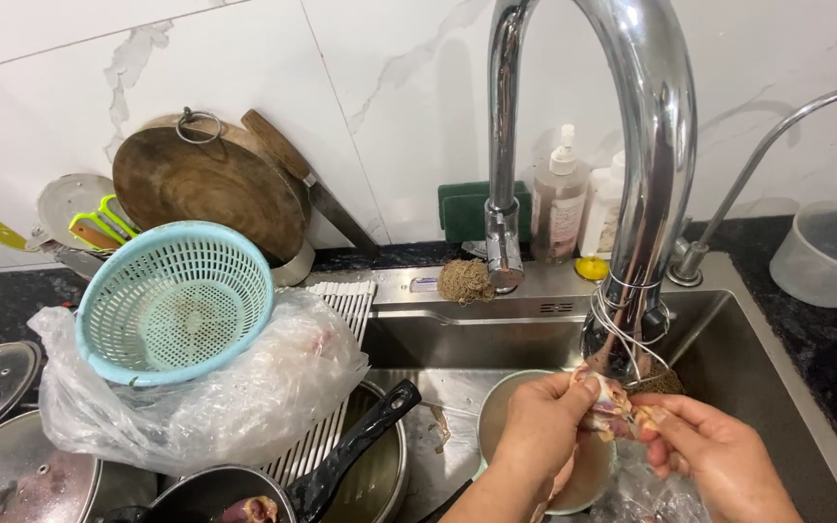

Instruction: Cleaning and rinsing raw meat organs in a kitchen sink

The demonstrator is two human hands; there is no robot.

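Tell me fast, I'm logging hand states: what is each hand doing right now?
Left hand: closed on the piece of raw meat under the faucet.
Right hand: closed, pinching the same piece from the other side.

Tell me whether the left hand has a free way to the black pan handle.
Probably yes: the black pan handle lies just left of the left hand with nothing between, though that hand now grips a piece of raw meat.

left hand (542,423): grip closed, pinching | right hand (719,450): grip closed, pinching
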